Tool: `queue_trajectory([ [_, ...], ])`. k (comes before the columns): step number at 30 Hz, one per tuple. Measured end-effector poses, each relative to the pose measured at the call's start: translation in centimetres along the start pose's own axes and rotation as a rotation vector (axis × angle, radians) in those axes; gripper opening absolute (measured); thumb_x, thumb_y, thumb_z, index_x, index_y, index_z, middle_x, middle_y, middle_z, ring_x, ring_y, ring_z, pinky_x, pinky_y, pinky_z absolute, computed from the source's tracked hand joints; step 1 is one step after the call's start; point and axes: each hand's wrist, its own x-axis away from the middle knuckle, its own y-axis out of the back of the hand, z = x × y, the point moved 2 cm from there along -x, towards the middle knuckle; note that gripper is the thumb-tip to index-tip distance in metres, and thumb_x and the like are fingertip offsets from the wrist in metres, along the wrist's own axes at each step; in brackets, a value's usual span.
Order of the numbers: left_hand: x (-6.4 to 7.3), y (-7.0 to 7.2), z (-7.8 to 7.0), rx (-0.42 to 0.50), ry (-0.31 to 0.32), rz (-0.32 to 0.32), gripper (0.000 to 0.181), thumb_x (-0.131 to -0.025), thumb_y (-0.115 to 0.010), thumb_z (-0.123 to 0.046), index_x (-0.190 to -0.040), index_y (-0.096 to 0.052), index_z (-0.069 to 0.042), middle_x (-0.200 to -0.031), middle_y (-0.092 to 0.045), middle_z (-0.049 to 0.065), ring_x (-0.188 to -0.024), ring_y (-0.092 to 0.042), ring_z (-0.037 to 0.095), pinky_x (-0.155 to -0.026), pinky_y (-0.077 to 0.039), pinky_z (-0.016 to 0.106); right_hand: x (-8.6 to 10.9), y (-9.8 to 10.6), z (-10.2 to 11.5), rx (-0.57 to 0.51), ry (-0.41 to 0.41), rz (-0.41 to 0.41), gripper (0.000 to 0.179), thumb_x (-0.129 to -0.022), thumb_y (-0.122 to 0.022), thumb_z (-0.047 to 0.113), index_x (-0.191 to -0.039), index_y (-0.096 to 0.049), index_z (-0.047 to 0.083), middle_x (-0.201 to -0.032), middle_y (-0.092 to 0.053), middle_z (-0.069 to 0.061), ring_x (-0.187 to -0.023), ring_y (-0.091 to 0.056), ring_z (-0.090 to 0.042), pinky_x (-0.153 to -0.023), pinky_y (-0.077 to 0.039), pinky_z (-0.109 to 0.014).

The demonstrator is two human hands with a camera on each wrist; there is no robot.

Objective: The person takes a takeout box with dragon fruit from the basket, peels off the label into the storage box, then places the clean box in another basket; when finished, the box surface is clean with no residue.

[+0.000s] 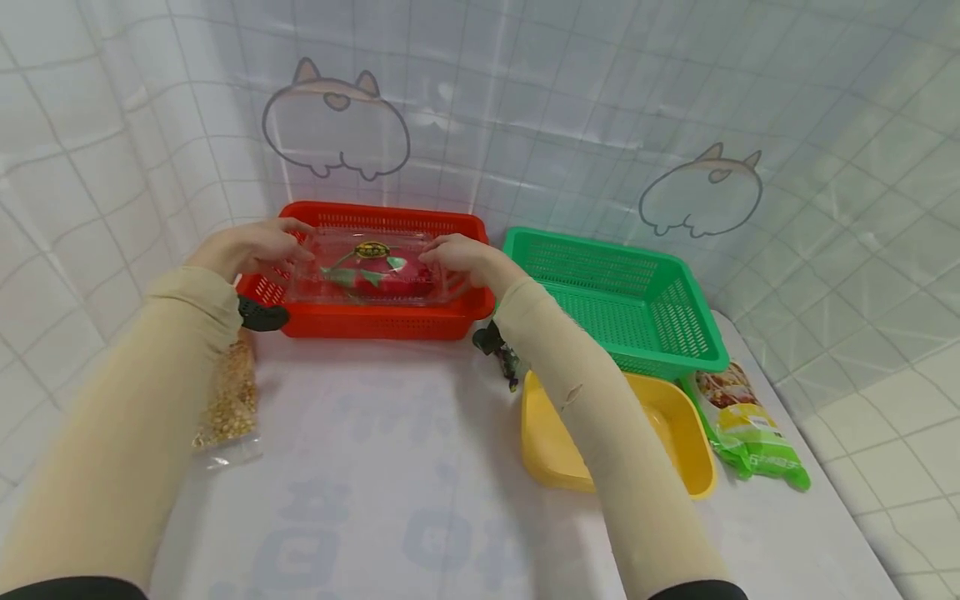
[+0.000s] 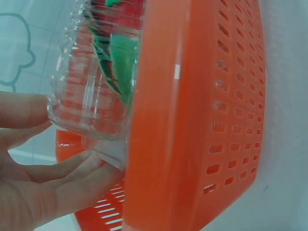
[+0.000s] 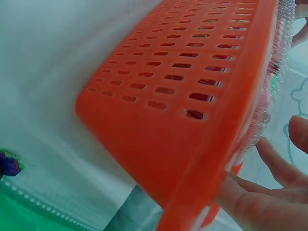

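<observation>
A clear plastic box [image 1: 311, 287] with a yellow-and-black label [image 1: 371, 250] sits within the rim of the red perforated basket [image 1: 378, 325]. Through its lid show red and green contents [image 1: 397, 279]; their kind is unclear. My left hand [image 1: 258, 247] holds the box's left end, thumb at the upper edge and fingers under the lower corner, as the left wrist view shows. At the opposite end my right hand [image 1: 468, 260] grips the box, fingers reaching down inside the basket rim. In the right wrist view, those fingers [image 3: 260, 207] are partly behind the basket edge.
Right of the red basket stands a green basket [image 1: 600, 312]. A yellow bin [image 1: 555, 450] lies in front of it, partly behind my right sleeve. A green-and-yellow food packet [image 1: 750, 425] is at the far right, a bag of pale grains [image 1: 231, 392] at the left. A tiled-pattern curtain [image 1: 510, 125] rises behind.
</observation>
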Motion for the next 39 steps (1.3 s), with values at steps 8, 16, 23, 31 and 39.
queue_trajectory([
  [8,1.0,0.3,-0.6,0.030,-0.039,-0.043,0.071,-0.105,-0.045,-0.017,-0.160,-0.001,-0.004,-0.150,-0.025,0.029,-0.115,-0.049,0.036,-0.081,-0.058,0.037,1.3,0.5,0.3,-0.051,0.048,-0.033,0.044,-0.101,-0.057,0.027,-0.144,-0.049,0.017,-0.131,-0.052,-0.008,-0.123,-0.054,-0.036,-0.089,-0.058,-0.046],
  [16,2.1,0.1,-1.7,0.063,-0.063,-0.084,0.070,-0.106,-0.046,-0.020,-0.160,-0.005,-0.008,-0.145,-0.030,0.023,-0.121,-0.040,0.035,-0.079,-0.055,0.032,2.5,1.6,0.7,-0.091,0.079,-0.095,0.043,-0.101,-0.057,0.026,-0.143,-0.051,0.018,-0.120,-0.056,-0.009,-0.102,-0.057,-0.028,-0.085,-0.059,-0.041],
  [23,2.3,0.2,-1.7,0.066,-0.072,-0.112,0.068,-0.105,-0.047,-0.022,-0.161,-0.009,-0.010,-0.148,-0.028,0.023,-0.126,-0.039,0.036,-0.080,-0.056,0.031,3.1,2.0,0.9,-0.142,0.085,-0.108,0.044,-0.102,-0.055,0.026,-0.145,-0.049,0.019,-0.120,-0.055,-0.010,-0.092,-0.056,-0.026,-0.085,-0.057,-0.040],
  [31,2.8,-0.1,-1.8,0.100,-0.083,-0.121,0.066,-0.106,-0.044,-0.027,-0.161,-0.011,-0.014,-0.157,-0.021,0.024,-0.138,-0.032,0.042,-0.104,-0.048,0.048,4.3,2.2,1.0,-0.200,0.117,-0.147,0.042,-0.102,-0.056,0.023,-0.143,-0.051,0.017,-0.126,-0.053,-0.009,-0.099,-0.054,-0.025,-0.091,-0.055,-0.042],
  [39,3.7,-0.9,-2.4,0.149,-0.097,-0.140,0.065,-0.106,-0.045,-0.028,-0.161,-0.014,-0.015,-0.161,-0.012,0.023,-0.142,-0.025,0.047,-0.115,-0.032,0.060,5.0,2.6,0.3,-0.245,0.172,-0.182,0.035,-0.101,-0.058,0.020,-0.136,-0.057,0.015,-0.101,-0.056,-0.006,-0.083,-0.052,-0.025,-0.074,-0.055,-0.036],
])
